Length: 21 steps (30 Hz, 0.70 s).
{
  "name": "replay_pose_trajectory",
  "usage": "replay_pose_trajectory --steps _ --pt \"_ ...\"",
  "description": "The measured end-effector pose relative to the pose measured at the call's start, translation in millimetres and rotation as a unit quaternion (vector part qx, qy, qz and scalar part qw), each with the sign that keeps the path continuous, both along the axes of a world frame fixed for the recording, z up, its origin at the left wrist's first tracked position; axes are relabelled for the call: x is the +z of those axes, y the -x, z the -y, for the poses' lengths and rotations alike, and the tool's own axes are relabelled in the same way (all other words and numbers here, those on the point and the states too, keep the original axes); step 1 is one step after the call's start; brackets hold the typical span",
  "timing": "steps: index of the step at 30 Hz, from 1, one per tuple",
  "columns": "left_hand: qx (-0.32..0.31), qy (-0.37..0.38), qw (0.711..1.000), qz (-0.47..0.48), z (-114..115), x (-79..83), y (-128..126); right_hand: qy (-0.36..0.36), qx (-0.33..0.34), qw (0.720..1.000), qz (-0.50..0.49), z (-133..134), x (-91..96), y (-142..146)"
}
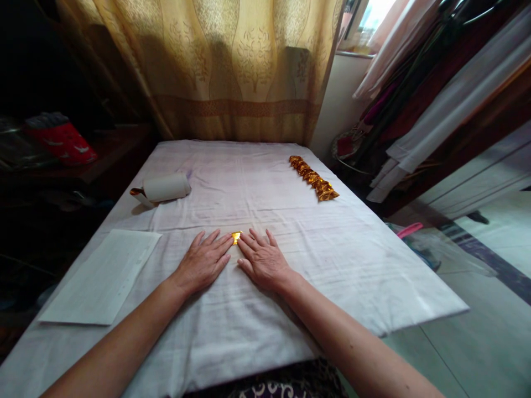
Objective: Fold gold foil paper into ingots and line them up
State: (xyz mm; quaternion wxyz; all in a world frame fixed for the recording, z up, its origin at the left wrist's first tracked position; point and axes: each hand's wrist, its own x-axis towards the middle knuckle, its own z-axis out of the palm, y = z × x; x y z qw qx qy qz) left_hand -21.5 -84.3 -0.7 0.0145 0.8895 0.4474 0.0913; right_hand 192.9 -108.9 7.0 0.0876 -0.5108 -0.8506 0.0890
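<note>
Both my hands lie flat on a white cloth-covered table (332, 265), fingers stretched out. Between the fingertips of my left hand (204, 260) and my right hand (262, 258) sits a small shiny gold foil piece (236, 237), which the fingertips of both hands touch. A row of several folded gold foil pieces (314, 178) lies at the far right of the table. A white roll with a gold end (162, 188) rests at the far left.
A stack of white paper sheets (102, 276) lies at the left edge. A yellow patterned curtain (232, 72) hangs behind the table. Clothes (431, 94) hang at the right. A red package (64, 141) sits on a dark shelf at left.
</note>
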Motion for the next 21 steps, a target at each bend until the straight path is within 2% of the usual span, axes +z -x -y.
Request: replay_pose_trajectory --steps 4,11,17,21 --pt "0.005 0.013 1.0 0.008 -2 2.4 0 -0.013 -0.048 0.999 0.013 4 0.1 -7" --pt "-0.007 -0.015 0.998 0.068 -16 7.6 -4 -0.008 -0.069 0.997 -0.022 4 1.8 -8" --pt "-0.05 -0.047 0.99 0.124 -21 3.8 -4 -0.028 -0.041 0.996 -0.073 -12 7.8 -9" --pt "-0.045 -0.035 0.988 0.144 -24 3.4 -1 -0.022 -0.077 0.994 -0.076 -27 13.9 -5"
